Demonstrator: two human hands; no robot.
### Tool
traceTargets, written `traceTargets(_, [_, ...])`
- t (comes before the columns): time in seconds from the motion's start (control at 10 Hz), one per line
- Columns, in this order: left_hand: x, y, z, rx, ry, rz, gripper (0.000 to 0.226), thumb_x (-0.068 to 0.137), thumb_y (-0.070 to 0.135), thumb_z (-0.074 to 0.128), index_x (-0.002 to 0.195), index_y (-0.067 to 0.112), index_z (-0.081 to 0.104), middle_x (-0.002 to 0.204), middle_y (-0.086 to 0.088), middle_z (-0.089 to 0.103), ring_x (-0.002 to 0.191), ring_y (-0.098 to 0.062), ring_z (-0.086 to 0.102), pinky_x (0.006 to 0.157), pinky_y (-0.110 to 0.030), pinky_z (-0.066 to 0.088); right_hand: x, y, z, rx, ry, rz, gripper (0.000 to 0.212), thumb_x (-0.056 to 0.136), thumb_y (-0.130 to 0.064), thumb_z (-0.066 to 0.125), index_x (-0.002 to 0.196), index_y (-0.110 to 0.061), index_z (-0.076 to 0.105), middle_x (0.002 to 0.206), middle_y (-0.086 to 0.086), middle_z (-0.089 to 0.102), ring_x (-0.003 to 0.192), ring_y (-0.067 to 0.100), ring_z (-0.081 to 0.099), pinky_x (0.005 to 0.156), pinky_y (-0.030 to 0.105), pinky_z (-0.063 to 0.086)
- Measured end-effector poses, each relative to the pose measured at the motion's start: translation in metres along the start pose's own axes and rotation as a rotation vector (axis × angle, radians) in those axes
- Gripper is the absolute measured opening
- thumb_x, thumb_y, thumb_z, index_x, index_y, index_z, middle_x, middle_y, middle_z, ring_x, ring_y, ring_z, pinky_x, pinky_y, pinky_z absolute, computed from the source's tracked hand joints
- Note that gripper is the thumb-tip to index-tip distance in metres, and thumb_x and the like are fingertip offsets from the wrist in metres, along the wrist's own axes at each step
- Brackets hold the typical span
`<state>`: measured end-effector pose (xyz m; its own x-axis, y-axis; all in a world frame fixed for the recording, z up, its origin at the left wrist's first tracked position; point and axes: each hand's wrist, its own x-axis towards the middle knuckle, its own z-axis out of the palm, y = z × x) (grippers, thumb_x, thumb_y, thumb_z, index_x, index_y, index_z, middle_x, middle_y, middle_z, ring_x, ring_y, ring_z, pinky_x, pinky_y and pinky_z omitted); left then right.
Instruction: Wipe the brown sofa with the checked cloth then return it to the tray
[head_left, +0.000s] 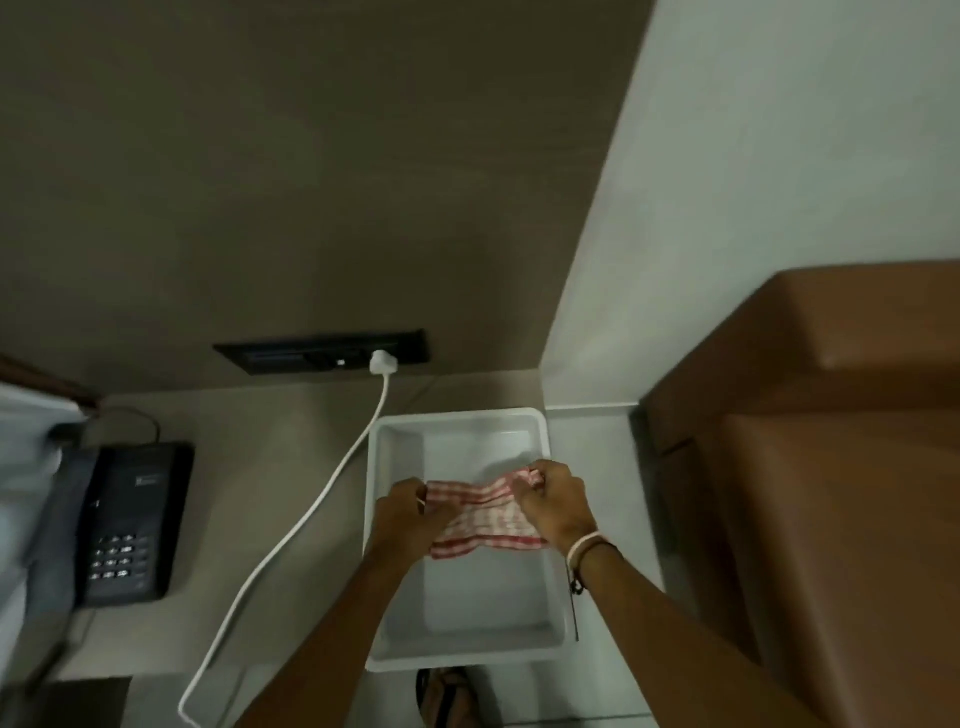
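A red-and-white checked cloth is stretched between both hands over the middle of a white plastic tray. My left hand grips the cloth's left end. My right hand, with bands on its wrist, pinches the right end near the cloth's top corner. The cloth hangs loosely folded; I cannot tell whether it touches the tray's floor. The brown sofa stands to the right of the tray, apart from both hands.
The tray sits on a pale counter. A white cable runs from a plug in a black wall socket strip down past the tray's left side. A black telephone lies at the far left.
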<state>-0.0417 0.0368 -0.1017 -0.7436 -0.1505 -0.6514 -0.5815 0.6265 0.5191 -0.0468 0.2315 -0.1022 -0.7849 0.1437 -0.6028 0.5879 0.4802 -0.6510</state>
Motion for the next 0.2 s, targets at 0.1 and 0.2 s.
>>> traceTargets(0.1, [0.005, -0.017, 0.019, 0.074, -0.003, -0.136, 0.044, 0.09, 0.032, 0.074, 0.123, 0.005, 0.064, 0.125, -0.017, 0.071, 0.106, -0.031, 0.069, 0.088, -0.035, 0.057, 0.009, -0.01, 0.007, -0.154, -0.126, -0.004, 0.04, 0.108, -0.021, 0.058, 0.143, -0.002, 0.058, 0.135, 0.028, 0.069, 0.126, 0.046, 0.066, 0.111, 0.051, 0.056])
traceTargets(0.2, [-0.006, -0.014, 0.023, 0.209, 0.031, -0.218, 0.052, 0.091, 0.027, 0.069, 0.136, 0.006, 0.052, 0.137, -0.02, 0.061, 0.125, -0.039, 0.062, 0.101, -0.043, 0.055, 0.002, -0.024, -0.022, -0.202, -0.244, -0.053, 0.065, 0.107, -0.023, 0.062, 0.165, -0.011, 0.033, 0.157, 0.019, 0.054, 0.145, 0.038, 0.054, 0.123, 0.045, 0.046])
